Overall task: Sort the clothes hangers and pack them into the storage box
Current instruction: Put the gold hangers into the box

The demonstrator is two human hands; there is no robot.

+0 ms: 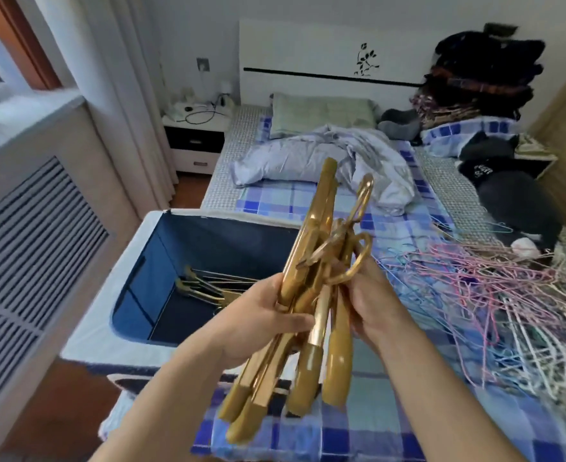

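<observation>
While both hands, left point(258, 315) and right point(371, 305), grasped the gold hangers point(311, 281) with curled fingers, the box point(161, 241) stood open at left, near the bed point(391, 425).

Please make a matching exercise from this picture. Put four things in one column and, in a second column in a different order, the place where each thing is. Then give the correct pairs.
Things
1. bundle of gold hangers
2. pile of thin pink and white hangers
3. storage box
4. green pillow

Places
A. at the head of the bed
B. beside the bed, lid open, a few gold hangers inside
C. held in the left hand and right hand
D. spread on the checked sheet, right side

Pairs: 1-C, 2-D, 3-B, 4-A
</observation>
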